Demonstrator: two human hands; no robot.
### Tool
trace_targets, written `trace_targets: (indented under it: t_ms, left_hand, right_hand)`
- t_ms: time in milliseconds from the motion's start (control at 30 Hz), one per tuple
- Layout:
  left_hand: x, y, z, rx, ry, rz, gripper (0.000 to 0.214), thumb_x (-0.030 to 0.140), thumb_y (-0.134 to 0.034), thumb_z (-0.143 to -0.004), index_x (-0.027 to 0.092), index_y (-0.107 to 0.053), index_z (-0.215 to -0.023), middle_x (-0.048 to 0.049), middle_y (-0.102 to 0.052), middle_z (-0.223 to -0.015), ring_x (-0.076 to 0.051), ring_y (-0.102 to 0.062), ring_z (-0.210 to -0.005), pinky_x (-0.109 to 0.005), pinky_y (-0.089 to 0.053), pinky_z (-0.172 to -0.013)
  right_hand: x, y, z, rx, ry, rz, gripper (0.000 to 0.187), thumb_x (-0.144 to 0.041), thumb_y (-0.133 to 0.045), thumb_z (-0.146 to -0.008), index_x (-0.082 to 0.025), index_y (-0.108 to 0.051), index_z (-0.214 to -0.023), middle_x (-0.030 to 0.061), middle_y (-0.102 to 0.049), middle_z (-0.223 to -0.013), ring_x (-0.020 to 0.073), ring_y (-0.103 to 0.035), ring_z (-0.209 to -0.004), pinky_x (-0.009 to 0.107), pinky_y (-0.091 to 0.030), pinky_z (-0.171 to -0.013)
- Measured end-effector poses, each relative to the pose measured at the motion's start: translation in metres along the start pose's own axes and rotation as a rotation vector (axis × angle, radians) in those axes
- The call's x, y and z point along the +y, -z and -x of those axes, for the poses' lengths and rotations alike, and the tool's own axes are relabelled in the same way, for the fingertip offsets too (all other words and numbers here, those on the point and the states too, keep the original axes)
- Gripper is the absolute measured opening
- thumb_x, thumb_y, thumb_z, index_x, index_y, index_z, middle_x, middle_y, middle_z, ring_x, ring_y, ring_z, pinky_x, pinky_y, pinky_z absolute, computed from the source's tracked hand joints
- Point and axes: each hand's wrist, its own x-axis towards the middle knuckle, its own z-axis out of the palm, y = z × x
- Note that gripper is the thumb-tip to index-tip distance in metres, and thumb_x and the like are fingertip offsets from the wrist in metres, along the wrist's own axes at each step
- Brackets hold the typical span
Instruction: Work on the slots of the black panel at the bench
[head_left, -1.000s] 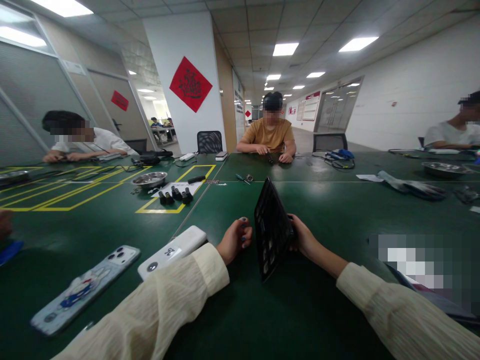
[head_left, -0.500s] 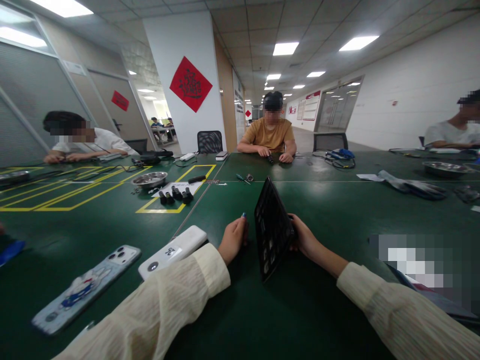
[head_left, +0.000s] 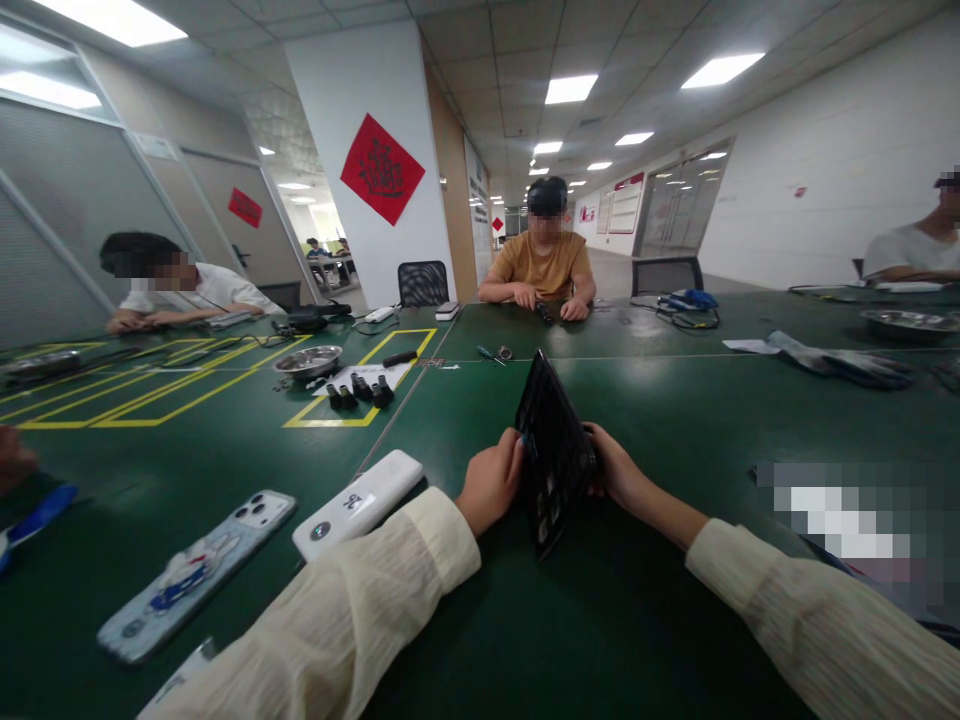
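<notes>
In the head view a flat black case is held up on edge over the green table, its inner face turned to the left. Small pale pieces show on that dark face, too blurred to name. My right hand is closed round the case's right edge, with some fingers hidden behind it. My left hand is closed in a pinch, fingertips at the inner face. A bit of blue shows at those fingertips; I cannot make out what they hold. Left of my forearm lie a white power bank and a phone in a cartoon case.
Farther off on the table are a metal bowl, several black cylindrical parts, small tools and gloves. A person sits opposite. Another person's hand is near a blue object at left.
My left hand has moved right and up to the case's inner face; before, it was apart from it. My right hand still holds the case. The view has shifted slightly.
</notes>
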Motion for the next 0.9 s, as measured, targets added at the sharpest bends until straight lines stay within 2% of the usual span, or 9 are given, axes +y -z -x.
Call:
trace_targets:
  t_ms: [33,200,367,600,900]
  left_hand:
    - [0.0015,-0.0023,-0.0013,0.026,0.014,-0.04,0.016,0.036,-0.043,-0.083,0.022,-0.045,-0.077,0.0044,-0.036,-0.053,-0.013,-0.038,-0.049,-0.022,-0.027,-0.054]
    - [0.0048,-0.0076,-0.0032,0.005,0.081,-0.2,0.016,0.036,-0.037,-0.086,0.022,-0.042,-0.078,0.0043,-0.032,-0.053,-0.015,-0.042,-0.051,-0.024,-0.03,-0.059]
    - [0.0042,-0.0052,-0.0013,-0.004,0.085,-0.173,0.02,0.038,-0.037,-0.086,0.022,-0.043,-0.074,0.0036,-0.033,-0.053,-0.016,-0.045,-0.055,-0.024,-0.032,-0.061]
    - [0.0061,-0.0063,0.0033,-0.003,0.018,-0.153,0.022,0.038,-0.035,-0.086,0.023,-0.044,-0.074,0.0031,-0.034,-0.053,-0.015,-0.039,-0.05,-0.023,-0.026,-0.057]
    - [0.0012,-0.0086,0.0009,0.005,0.055,-0.102,0.022,0.04,-0.037,-0.085,0.023,-0.045,-0.074,0.0032,-0.036,-0.053,-0.015,-0.04,-0.051,-0.023,-0.026,-0.056]
  right_hand:
    - [-0.0004,-0.0008,0.0006,0.011,0.002,0.001,0.035,-0.039,-0.037,-0.078,-0.02,-0.042,-0.107,-0.0046,-0.05,-0.05,0.0103,-0.045,-0.031,0.017,-0.027,-0.027]
    - [-0.0011,-0.0033,0.0025,0.02,0.022,-0.016,0.033,-0.042,-0.038,-0.077,-0.02,-0.044,-0.1,-0.0047,-0.049,-0.048,0.0101,-0.045,-0.031,0.017,-0.026,-0.027]
    - [-0.0016,-0.0041,0.0036,0.048,-0.002,0.017,0.037,-0.043,-0.037,-0.076,-0.019,-0.044,-0.103,-0.0046,-0.048,-0.045,0.0111,-0.044,-0.031,0.018,-0.026,-0.028]
    - [-0.0024,-0.0042,0.0045,0.032,0.002,-0.027,0.038,-0.043,-0.039,-0.074,-0.019,-0.044,-0.103,-0.0047,-0.047,-0.047,0.0109,-0.044,-0.033,0.019,-0.027,-0.029]
    - [-0.0076,-0.0055,0.0062,0.039,-0.03,-0.054,0.036,-0.04,-0.04,-0.075,-0.02,-0.045,-0.105,-0.004,-0.047,-0.048,0.0111,-0.043,-0.034,0.019,-0.027,-0.03]
